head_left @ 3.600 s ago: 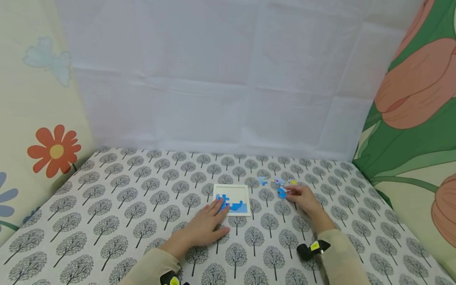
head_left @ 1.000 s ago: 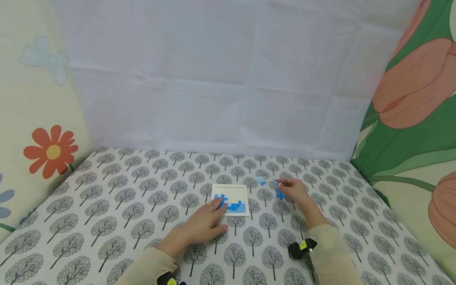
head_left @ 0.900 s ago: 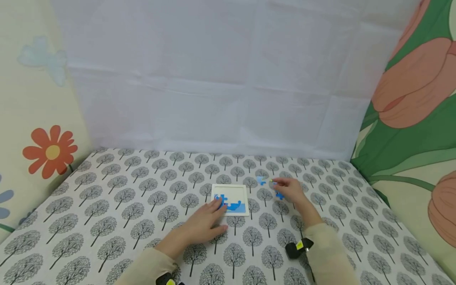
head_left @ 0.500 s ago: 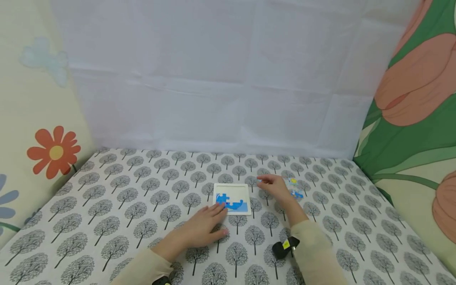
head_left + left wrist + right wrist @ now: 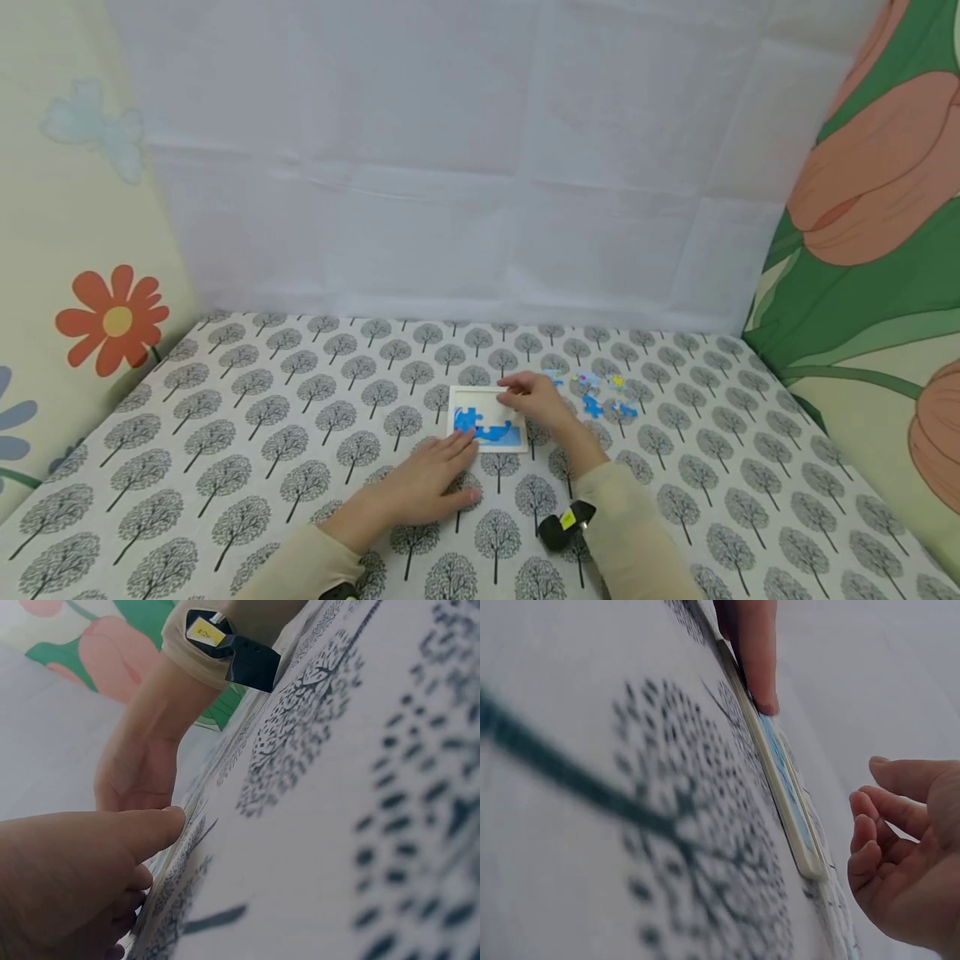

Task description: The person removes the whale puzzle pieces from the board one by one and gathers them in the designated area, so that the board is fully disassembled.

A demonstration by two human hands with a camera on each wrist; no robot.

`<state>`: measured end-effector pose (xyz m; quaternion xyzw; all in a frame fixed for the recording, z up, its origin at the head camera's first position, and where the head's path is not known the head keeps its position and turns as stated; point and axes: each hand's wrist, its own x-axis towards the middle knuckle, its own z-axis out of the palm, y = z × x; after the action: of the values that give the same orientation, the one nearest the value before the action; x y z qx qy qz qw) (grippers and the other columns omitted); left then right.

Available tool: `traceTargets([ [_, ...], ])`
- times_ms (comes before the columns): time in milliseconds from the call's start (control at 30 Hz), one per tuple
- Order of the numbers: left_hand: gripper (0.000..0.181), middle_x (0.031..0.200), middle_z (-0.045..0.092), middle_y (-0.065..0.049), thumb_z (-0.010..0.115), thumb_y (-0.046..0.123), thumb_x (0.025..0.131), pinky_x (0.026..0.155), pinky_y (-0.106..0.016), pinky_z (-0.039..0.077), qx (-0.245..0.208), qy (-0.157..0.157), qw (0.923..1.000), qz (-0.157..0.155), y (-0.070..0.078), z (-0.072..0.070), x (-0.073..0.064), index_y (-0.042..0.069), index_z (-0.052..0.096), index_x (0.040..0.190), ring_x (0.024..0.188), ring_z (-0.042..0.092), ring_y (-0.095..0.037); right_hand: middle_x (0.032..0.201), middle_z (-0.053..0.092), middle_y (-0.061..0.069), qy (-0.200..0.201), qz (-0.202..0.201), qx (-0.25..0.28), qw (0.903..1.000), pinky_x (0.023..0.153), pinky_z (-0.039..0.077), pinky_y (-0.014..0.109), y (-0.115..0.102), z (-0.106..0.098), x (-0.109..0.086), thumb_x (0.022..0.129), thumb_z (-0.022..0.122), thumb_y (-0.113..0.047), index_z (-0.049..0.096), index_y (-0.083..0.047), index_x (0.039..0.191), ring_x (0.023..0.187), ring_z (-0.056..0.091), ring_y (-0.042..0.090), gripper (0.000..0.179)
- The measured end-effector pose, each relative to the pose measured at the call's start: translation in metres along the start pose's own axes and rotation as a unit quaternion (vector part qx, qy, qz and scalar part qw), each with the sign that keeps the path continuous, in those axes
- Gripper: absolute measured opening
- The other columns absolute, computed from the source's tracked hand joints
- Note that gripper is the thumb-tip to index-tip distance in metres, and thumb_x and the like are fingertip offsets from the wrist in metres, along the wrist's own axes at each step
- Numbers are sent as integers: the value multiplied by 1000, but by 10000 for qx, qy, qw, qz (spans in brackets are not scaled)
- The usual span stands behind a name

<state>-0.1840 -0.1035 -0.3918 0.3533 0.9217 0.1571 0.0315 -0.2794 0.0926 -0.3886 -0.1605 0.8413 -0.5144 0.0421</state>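
Note:
A small white puzzle tray lies mid-table in the head view. Blue jigsaw pieces fill its lower part and left side, while its upper part shows bare white. My left hand lies nearly flat, its fingertips resting on the tray's lower left corner. Over the tray's upper right edge hovers my right hand. In the right wrist view that right hand has loosely bent fingers, a gap between thumb and index finger, and no piece visible there. It appears apart from the tray.
Right of the tray lie loose jigsaw pieces: a light blue one, a pale one with purple, a yellow-marked one and blue ones. A tree-print cloth covers the table; a white sheet hangs behind.
My right hand has moved left from above the loose pieces to the tray's upper right edge, uncovering those pieces. My left hand has slid slightly down, showing more of the blue pieces.

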Motion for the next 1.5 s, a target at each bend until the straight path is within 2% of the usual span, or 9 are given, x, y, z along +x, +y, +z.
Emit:
traceTargets([
  [100, 63, 139, 21, -15, 43, 42, 87, 99, -46, 18, -71, -26, 10000, -2, -1, 1, 0, -3, 31, 131, 125, 18, -30, 82, 55, 3, -152, -179, -222, 9995, 58, 45, 26, 1, 6, 1, 80, 61, -12, 59, 1, 105, 70, 50, 15, 28],
  [300, 64, 139, 21, -15, 44, 41, 87, 99, -45, 18, -73, -21, 10000, 64, -2, 3, -1, -3, 31, 131, 125, 18, -29, 76, 55, -1, -152, -173, -449, 9987, 55, 42, 24, 5, 18, 4, 79, 62, -13, 62, -3, 102, 66, 49, 12, 24],
  [533, 64, 139, 20, -14, 44, 41, 87, 99, -44, 18, -89, -35, 9999, 100, -4, 3, -1, -2, 30, 132, 126, 17, -29, 74, 58, 0, -91, -170, -398, 9990, 60, 44, 24, 4, 28, 4, 78, 63, -11, 63, -1, 99, 66, 51, 12, 23],
  [700, 64, 139, 19, -15, 44, 40, 87, 100, -44, 18, -61, -53, 9999, 114, -3, 2, -2, -3, 29, 132, 126, 16, -29, 74, 57, -2, -124, -73, -777, 9969, 61, 44, 23, 4, 30, 3, 78, 63, -13, 64, -4, 99, 66, 51, 10, 22],
  [1133, 65, 139, 18, -14, 44, 41, 87, 99, -44, 19, -43, -66, 9999, 111, -3, 4, -3, -2, 29, 132, 126, 16, -28, 67, 52, -5, -331, -252, -1653, 9854, 52, 38, 23, -3, 34, 0, 81, 60, -13, 64, -8, 102, 58, 44, 9, 22],
  [1500, 65, 140, 18, -15, 45, 40, 87, 100, -44, 18, -30, -82, 9999, 141, -4, 4, -2, -3, 28, 132, 126, 15, -28, 68, 53, -5, -314, -247, -1575, 9867, 54, 40, 22, -2, 34, 1, 80, 60, -11, 65, -9, 99, 60, 46, 8, 20],
])
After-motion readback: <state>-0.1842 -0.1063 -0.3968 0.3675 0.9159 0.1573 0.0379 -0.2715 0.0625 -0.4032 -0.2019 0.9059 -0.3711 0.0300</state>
